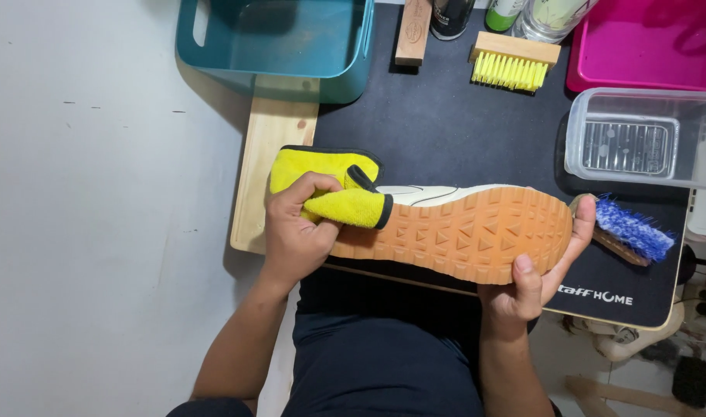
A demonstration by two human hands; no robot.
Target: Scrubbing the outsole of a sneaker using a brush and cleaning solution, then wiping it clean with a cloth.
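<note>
While the shoe (453, 232) lies on its side above the person's lap, sole toward the camera, the left hand (295, 232) presses a yellow cloth (330, 185) against its heel end and the right hand (534, 270) cradles its toe end. The left fingers (310, 189) are clenched around a bunched fold of the cloth; the right fingers (583, 224) curl round the toe with the thumb laid across the edge of the sole, grasping the shoe.

Judging from this, the wiping is under way at the heel: the tan sole looks free of obvious dirt, and the cream upper showing just above the sole looks pale and unmarked, though most of it is turned away and cannot be judged.

The sole is gum-coloured rubber, moulded with small raised triangles and ribbed around its rim. The cloth is fluffy microfibre with a black bound edge.

Beyond the shoe is the dark, matte tabletop (446, 131), resting on a pale wooden board. Just beside the shoe's toe lies a wooden brush with blue bristles (631, 232); further beyond it stand a clear plastic box (639, 139) and a pink tray (646, 46). Well beyond the shoe's middle sits a brush with yellow bristles (511, 66), and beyond the heel a teal plastic bin (276, 42).
</note>
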